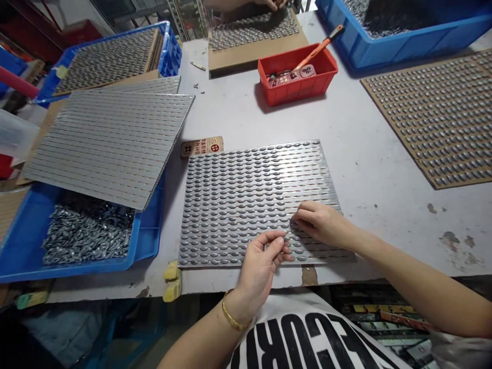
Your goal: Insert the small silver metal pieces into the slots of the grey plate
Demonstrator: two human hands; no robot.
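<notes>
A silvery slotted board (307,177) lies flat on the table in front of me. Rows of small grey oval metal pieces (230,197) cover its left and middle part, while bare slots show at the right. My right hand (321,223) rests over the board with fingertips pinched together at the end of a row, on a small oval metal piece that they mostly hide. Just to the left and nearer me, my left hand (265,259) is turned partly palm up above the front edge. Its thumb and fingers are curled closed; whatever they hold is too small to make out.
A blue bin (148,241) of loose metal pieces stands left, with slotted boards (115,138) across it. Farther back are a red box (298,89) with an orange-handled tool, another blue bin (415,48), a filled board (453,118) and another person's hands (269,4).
</notes>
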